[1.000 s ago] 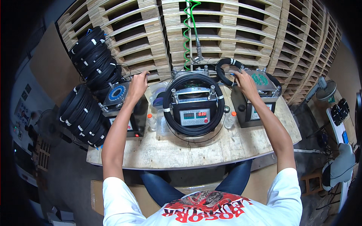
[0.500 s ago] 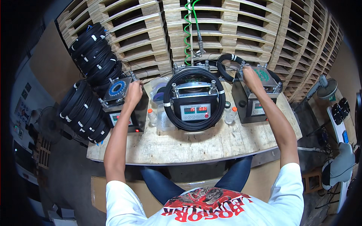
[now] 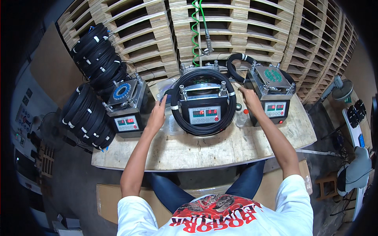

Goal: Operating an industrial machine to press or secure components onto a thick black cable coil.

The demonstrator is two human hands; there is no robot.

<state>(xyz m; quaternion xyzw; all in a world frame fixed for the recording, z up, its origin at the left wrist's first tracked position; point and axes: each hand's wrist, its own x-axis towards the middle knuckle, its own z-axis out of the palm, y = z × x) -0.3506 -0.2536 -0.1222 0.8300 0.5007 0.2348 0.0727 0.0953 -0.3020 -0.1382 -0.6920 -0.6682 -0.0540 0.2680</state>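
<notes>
A large black cable coil [image 3: 175, 111] hangs around the posts of the middle machine [image 3: 188, 107], a dark box with a lit red display. My left hand [image 3: 156, 115] is just left of this coil, fingers stretched out; any contact with the coil is unclear. My right hand [image 3: 252, 101] is between the coil and the right machine [image 3: 269, 119], its fingers extended and nothing visible in them. Green pieces [image 3: 273, 75] sit in the right machine's top plate. The left machine [image 3: 125, 122] carries a ring of blue pieces [image 3: 122, 91].
A clear bottle with an orange cap [image 3: 242, 118] stands near my right forearm. Stacked black cable coils [image 3: 88, 118] are at the left. A smaller coil [image 3: 233, 67] lies behind the right machine. Wooden pallets [image 3: 232, 29] and a green air hose [image 3: 194, 29] are behind the wooden table [image 3: 197, 151].
Both hands have left the side machines' top plates and moved inward and nearer, toward the middle coil. The middle display's digits changed.
</notes>
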